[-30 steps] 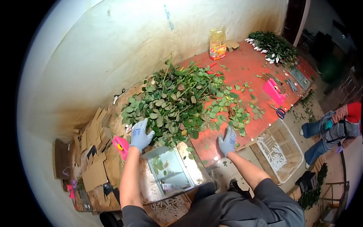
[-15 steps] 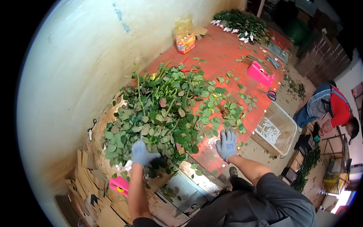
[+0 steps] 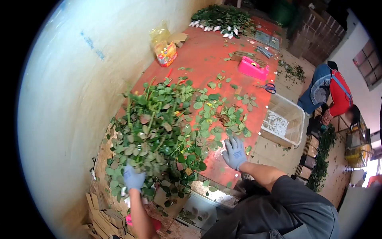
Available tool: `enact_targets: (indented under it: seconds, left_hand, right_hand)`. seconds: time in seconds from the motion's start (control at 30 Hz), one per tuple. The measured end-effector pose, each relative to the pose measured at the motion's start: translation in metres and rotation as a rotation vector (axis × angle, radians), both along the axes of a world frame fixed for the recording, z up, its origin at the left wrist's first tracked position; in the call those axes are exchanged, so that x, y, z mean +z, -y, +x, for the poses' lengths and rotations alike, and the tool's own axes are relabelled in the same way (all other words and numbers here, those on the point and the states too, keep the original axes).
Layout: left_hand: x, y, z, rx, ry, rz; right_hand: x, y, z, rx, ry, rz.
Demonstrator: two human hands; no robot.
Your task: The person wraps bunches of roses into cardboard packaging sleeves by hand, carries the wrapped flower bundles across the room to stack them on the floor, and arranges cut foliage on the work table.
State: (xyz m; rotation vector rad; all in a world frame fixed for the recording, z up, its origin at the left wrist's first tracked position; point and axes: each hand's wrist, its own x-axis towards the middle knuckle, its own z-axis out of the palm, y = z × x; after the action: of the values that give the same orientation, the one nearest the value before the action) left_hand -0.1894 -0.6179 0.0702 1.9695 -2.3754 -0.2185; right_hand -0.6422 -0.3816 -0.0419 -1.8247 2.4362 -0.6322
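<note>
A big heap of cut leafy stems (image 3: pixel 159 127) covers the near left of the red table (image 3: pixel 191 51). At its near left edge, my left hand (image 3: pixel 133 178) in a pale grey glove touches the leaves. The thumb stands apart from the fingers, whose tips are partly lost among the foliage. My right hand (image 3: pixel 234 153), gloved alike, lies flat on the tabletop with fingers spread, holding nothing. Loose leaves (image 3: pixel 227 117) are scattered just beyond it. Under my left forearm a pink tape dispenser (image 3: pixel 155 224) is mostly hidden.
A second pink tape dispenser (image 3: pixel 253 68) and scissors (image 3: pixel 269 88) lie near the right edge. Below that edge stands a clear bin (image 3: pixel 297 131) with small white pieces. Wrapped bunches (image 3: pixel 223 22) lie at the far end. A person in red (image 3: pixel 339 93) bends over at right.
My view has swung, shifting the scene mostly left. My left hand stays at the heap's near edge, and nearby leaves have stirred. My right hand remains flat on the table.
</note>
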Motion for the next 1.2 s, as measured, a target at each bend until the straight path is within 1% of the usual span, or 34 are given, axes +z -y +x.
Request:
enact_targets:
  seconds: [0.07,0.13,0.17,0.2,0.23,0.27,0.3,0.33,0.4,0.47,0.53,0.57,0.6,0.67,0.7,0.73,0.8,0.83,0.87,0.93,0.97,1.03,1.07,1.13,1.17,1.2]
  left_hand:
    - [0.042,0.01,-0.005,-0.007,0.08,-0.22]
    - [0.062,0.027,-0.003,0.014,0.073,-0.242]
    - [0.05,0.037,0.008,-0.008,0.146,-0.287]
    - [0.023,0.042,0.026,-0.038,0.144,-0.282]
    - [-0.012,0.046,0.046,-0.141,0.185,-0.338]
    - [-0.014,0.048,0.032,-0.241,0.219,-0.4]
    - [-0.014,0.04,0.023,-0.243,0.08,-0.17]
    - [0.006,0.013,-0.005,-0.236,-0.049,0.063]
    - [0.014,-0.018,-0.027,-0.103,-0.183,0.434]
    - [-0.005,-0.045,-0.03,-0.256,0.033,0.431]
    - [0.004,-0.063,-0.04,-0.352,-0.137,0.376]
    - [0.006,-0.066,-0.046,-0.429,-0.229,0.233]
    - [0.004,-0.064,-0.041,-0.401,-0.227,0.22]
    - [-0.014,-0.06,-0.032,-0.312,0.16,0.111]
    - [-0.028,-0.05,-0.019,-0.326,0.225,0.062]
    - [-0.022,-0.042,-0.016,-0.317,0.224,0.053]
    - [-0.003,-0.026,-0.028,-0.142,0.276,0.223]
    - [0.011,-0.024,-0.037,-0.105,0.354,0.231]
    - [0.03,-0.029,-0.047,-0.102,0.35,0.224]
    - [0.063,-0.049,-0.071,-0.185,0.398,-0.122]
    - [0.068,-0.058,-0.08,-0.189,0.398,-0.126]
    - [0.071,-0.08,-0.094,-0.531,0.229,-0.314]
    - [0.073,-0.078,-0.106,-0.683,0.127,0.012]
    - [0.03,-0.091,-0.104,-1.032,0.079,-0.04]
    - [0.013,-0.092,-0.1,-1.065,0.089,0.022]
    - [-0.003,-0.087,-0.093,-1.082,0.078,0.022]
  right_hand:
    - [0.005,0.001,-0.002,0.025,0.059,-0.027]
    - [0.01,0.003,-0.003,0.01,0.067,-0.037]
    - [0.01,0.004,-0.005,0.021,0.074,-0.039]
    - [0.01,0.002,-0.004,0.028,0.085,-0.039]
    - [0.008,0.001,-0.003,0.014,0.069,-0.018]
    - [0.003,-0.001,-0.003,-0.015,0.066,-0.017]
    - [-0.002,-0.002,-0.004,-0.002,0.053,-0.012]
    - [-0.005,-0.002,-0.004,0.018,0.045,-0.008]
    - [-0.008,-0.004,-0.004,0.016,0.067,-0.016]
    - [-0.004,-0.003,-0.004,0.01,0.053,0.007]
    - [0.003,0.002,-0.002,0.035,0.071,0.009]
    - [0.001,0.002,-0.002,0.02,0.049,0.011]
    - [0.0,0.002,-0.002,0.002,0.025,0.015]
    - [-0.004,0.0,-0.003,0.024,0.014,-0.007]
    - [-0.006,0.001,-0.002,0.013,-0.001,-0.023]
    - [-0.004,0.004,-0.001,0.021,-0.003,-0.033]
    - [0.0,0.001,-0.001,0.019,0.009,-0.021]
    - [0.001,0.0,-0.001,0.025,0.006,-0.025]
    - [0.001,0.001,-0.001,0.024,0.002,-0.031]
    - [0.0,0.003,-0.002,0.019,0.001,-0.04]
    - [-0.001,0.004,-0.002,0.016,-0.013,-0.052]
    - [-0.001,-0.002,0.0,0.004,-0.019,-0.047]
    - [0.0,-0.001,-0.001,0.012,-0.004,-0.047]
    - [0.003,0.001,-0.001,0.015,0.007,-0.04]
    - [0.004,0.002,-0.002,0.021,0.014,-0.029]
    - [0.006,0.001,-0.002,0.02,0.019,-0.018]
